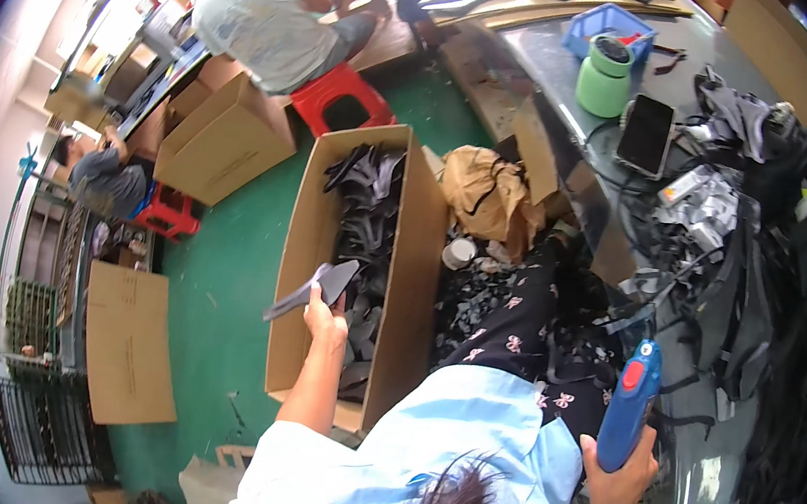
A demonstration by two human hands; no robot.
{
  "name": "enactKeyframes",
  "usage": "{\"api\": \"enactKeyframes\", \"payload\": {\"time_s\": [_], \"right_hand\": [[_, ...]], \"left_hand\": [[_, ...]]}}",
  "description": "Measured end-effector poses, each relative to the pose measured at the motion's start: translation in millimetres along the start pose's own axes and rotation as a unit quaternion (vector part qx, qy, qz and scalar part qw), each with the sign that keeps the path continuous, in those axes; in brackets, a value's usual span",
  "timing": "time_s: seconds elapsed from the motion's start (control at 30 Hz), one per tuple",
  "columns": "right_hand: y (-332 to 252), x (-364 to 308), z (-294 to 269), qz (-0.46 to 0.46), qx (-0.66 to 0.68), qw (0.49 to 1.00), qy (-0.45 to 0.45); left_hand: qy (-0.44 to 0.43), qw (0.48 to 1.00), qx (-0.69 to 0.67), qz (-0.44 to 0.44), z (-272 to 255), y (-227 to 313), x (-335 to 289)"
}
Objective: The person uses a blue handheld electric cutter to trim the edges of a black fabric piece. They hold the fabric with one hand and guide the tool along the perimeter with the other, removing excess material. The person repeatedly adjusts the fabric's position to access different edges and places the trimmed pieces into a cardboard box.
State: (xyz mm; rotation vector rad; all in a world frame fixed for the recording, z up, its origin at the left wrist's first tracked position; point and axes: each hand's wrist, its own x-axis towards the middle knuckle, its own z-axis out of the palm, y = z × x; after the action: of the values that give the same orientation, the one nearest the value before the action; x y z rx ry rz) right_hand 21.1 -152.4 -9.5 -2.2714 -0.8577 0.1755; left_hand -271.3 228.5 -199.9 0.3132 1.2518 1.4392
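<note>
My left hand (322,321) pinches a flat, curved dark grey piece (338,279) above a tall open cardboard box (418,254). Inside that box lie many similar black and grey curved pieces (369,207). On the right, my right hand (620,475) is wrapped round a blue handheld power tool (628,406) with a red button. The tool points away from me, at the edge of the metal table (703,480); its tip is hard to make out against the dark pieces behind it.
Dark strips (787,329) heap along the table's right. Farther back are a phone (645,136), a green jar (604,80), a blue bin (608,25) and pliers (667,59). Small scraps and crumpled brown paper (491,197) lie by my legs. Two people sit on red stools (343,104) at left.
</note>
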Motion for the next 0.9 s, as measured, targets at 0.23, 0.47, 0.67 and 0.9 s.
{"api": "enactKeyframes", "payload": {"time_s": [0.23, 0.47, 0.67, 0.9], "right_hand": [[-6, 2, 0, 0.002, -0.001, 1.000, -0.024], [6, 8, -5, -0.009, 0.010, 1.000, 0.016], [6, 14, -7, -0.064, 0.046, 0.993, 0.091], [21, 2, -16, -0.031, 0.080, 0.987, 0.137]], "left_hand": [[0.227, 0.905, 0.048, -0.356, -173, -68, 38], [-0.122, 0.917, 0.364, -0.107, -22, -94, -51], [-0.573, 0.762, 0.300, -0.030, 208, -91, -237], [-0.653, 0.578, 0.472, 0.127, 320, -162, -381]]}}
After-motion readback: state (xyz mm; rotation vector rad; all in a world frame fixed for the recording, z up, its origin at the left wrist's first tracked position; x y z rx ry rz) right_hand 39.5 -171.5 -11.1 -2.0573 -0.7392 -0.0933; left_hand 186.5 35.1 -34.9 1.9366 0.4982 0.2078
